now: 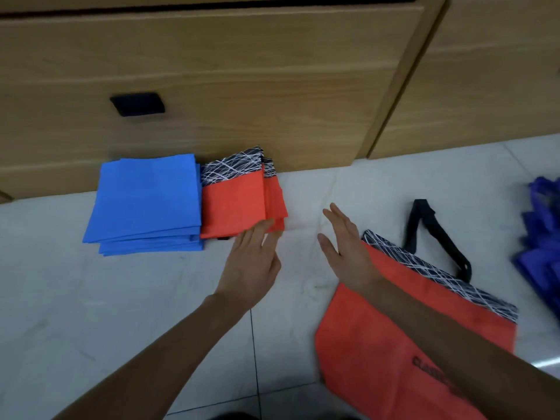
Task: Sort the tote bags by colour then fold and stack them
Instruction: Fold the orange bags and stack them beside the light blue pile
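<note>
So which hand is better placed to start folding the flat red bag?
Probably the right hand: it hovers at the flat red bag's corner. The left hand is beside the folded red pile.

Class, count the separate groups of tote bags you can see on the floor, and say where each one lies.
4: a blue stack by the cabinet, a folded orange stack beside it, an unfolded orange bag at right, and dark blue bags at the right edge, partly cut off.

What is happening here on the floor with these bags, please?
A person is sorting tote bags on the floor. Folded blue bags and folded orange bags sit stacked beside a wooden cabinet. The left hand touches the orange stack; the right hand hovers open. An unfolded orange bag lies nearby.
</note>
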Action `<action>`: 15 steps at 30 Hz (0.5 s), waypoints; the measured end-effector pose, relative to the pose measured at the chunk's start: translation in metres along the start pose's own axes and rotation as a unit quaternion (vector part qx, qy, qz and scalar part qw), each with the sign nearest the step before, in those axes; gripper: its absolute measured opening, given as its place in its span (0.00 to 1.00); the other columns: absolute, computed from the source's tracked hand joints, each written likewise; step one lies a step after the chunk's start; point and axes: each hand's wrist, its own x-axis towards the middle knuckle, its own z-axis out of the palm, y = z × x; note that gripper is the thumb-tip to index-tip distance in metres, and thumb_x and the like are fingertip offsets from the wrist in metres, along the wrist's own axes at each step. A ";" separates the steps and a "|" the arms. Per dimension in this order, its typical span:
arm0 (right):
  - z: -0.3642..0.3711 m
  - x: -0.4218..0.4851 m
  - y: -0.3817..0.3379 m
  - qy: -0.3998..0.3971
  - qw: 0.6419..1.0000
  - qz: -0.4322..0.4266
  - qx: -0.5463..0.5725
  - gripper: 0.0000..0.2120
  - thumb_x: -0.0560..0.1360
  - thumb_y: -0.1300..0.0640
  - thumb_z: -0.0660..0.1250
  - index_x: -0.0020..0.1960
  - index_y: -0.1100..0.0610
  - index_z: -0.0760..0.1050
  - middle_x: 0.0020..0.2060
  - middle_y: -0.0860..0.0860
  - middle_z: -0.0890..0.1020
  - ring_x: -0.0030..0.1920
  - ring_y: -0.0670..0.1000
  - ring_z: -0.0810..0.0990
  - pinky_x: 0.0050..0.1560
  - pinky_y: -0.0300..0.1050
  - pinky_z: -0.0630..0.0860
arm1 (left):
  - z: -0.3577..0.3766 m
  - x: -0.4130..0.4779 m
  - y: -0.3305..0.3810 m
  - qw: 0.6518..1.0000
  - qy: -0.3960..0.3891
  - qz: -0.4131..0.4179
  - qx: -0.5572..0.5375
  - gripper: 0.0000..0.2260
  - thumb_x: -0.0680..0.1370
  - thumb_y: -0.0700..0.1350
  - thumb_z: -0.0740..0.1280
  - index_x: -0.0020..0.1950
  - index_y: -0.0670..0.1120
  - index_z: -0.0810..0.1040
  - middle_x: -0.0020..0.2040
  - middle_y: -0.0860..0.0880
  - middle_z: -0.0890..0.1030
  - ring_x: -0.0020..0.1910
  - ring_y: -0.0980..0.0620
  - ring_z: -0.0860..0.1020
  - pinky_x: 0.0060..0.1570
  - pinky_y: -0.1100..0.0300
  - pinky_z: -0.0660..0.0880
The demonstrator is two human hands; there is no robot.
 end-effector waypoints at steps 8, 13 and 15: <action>-0.060 -0.148 0.074 -0.037 0.989 0.076 -0.118 0.20 0.77 0.62 0.63 0.68 0.62 0.68 0.72 0.57 0.65 0.71 0.55 0.64 0.68 0.34 0.53 | 0.037 -0.030 0.078 0.989 -0.093 0.112 -0.041 0.20 0.71 0.45 0.54 0.58 0.42 0.77 0.59 0.42 0.77 0.55 0.44 0.78 0.56 0.52 0.74; -0.072 -0.229 0.115 -0.058 0.974 0.173 -0.137 0.21 0.77 0.59 0.64 0.69 0.58 0.67 0.72 0.54 0.64 0.70 0.55 0.65 0.69 0.42 0.61 | 0.067 -0.065 0.119 0.971 -0.173 0.152 -0.068 0.23 0.72 0.50 0.56 0.61 0.40 0.76 0.60 0.40 0.77 0.56 0.42 0.78 0.55 0.49 0.75; -0.070 -0.243 0.125 -0.050 0.969 0.187 -0.154 0.22 0.78 0.55 0.64 0.70 0.57 0.67 0.73 0.54 0.64 0.69 0.57 0.66 0.68 0.47 0.62 | 0.077 -0.069 0.125 0.970 -0.186 0.138 -0.073 0.24 0.73 0.52 0.57 0.64 0.41 0.74 0.64 0.40 0.74 0.60 0.42 0.76 0.59 0.49 0.72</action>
